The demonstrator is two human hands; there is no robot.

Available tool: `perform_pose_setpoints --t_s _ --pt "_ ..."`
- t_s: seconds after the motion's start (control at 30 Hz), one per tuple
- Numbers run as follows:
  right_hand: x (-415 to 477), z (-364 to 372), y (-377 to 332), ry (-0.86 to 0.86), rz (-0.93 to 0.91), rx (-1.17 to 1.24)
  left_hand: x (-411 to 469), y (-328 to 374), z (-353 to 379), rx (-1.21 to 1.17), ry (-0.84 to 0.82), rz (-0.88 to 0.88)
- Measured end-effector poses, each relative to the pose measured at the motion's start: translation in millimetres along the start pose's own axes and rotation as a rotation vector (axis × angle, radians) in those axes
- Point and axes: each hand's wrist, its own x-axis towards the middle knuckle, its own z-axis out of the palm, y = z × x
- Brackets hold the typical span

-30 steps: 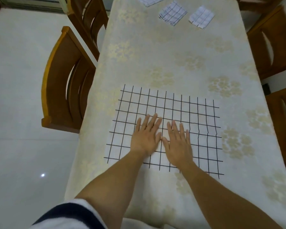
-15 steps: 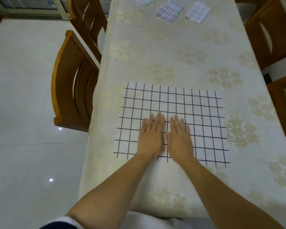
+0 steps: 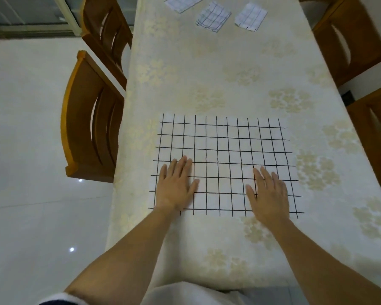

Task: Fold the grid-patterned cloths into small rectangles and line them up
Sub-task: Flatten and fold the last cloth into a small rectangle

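The left hand [image 3: 176,186] has its fingers straight and close together, thumb swung out to the side, palm down. The right hand [image 3: 267,192] lies the same way, its fingers straight and slightly fanned. Neither pinches or curls round anything; both press flat on the open cloth [image 3: 224,139], one near each of its near corners, the left by the near-left corner and the right by the near-right. Set well apart like this, the palms look meant to smooth the fabric and hold it taut to the surface, so that the first fold starts from a flat sheet.

The open cloth is spread out whole, not yet folded, its black grid lines running nearly straight with only a faint waver toward its right side. It sits near the near edge of the tabletop [image 3: 207,69], roughly centred between the left and right edges — close enough for both arms to work it comfortably.

At the far edge three folded cloths [image 3: 213,17] lie in a rough row, near one another but apart, the leftmost partly cut off by the picture. By my reading that is the line-up, kept well clear of the folding space. Wooden chairs [image 3: 90,119] stand along both long edges.
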Motion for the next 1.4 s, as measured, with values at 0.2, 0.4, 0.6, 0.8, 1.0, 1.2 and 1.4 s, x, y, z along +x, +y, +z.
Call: perform_pose_setpoints --t_s 0.2,0.4,0.6,0.8,1.0,1.2,1.4 --pt "59.9 -16.3 -65.0 0.082 -0.187 0.202 61.2 66.0 -8.0 -0.08 0.094 0.137" --pt "71.2 -0.5 -23.7 -0.065 -0.109 0.025 76.2 55.4 9.8 0.067 -0.054 0.106" --pt "82.9 -15.0 4.8 -0.018 0.032 0.044 74.9 37.0 -0.7 0.003 -0.036 0.041" --pt "142.0 -33.6 -88.1 0.039 -0.225 0.132 130.1 71.0 -15.8 -0.074 0.062 0.03" --pt "153.1 -16.8 -46.1 -0.028 -0.18 -0.007 141.3 52.6 -5.8 0.051 -0.01 -0.003" --pt "159.9 -28.1 35.1 -0.087 0.07 0.01 142.7 53.0 -9.4 0.056 -0.036 0.004" --pt "126.3 -42.9 44.6 0.041 0.319 0.208 141.7 57.8 -20.7 0.024 -0.093 0.013"
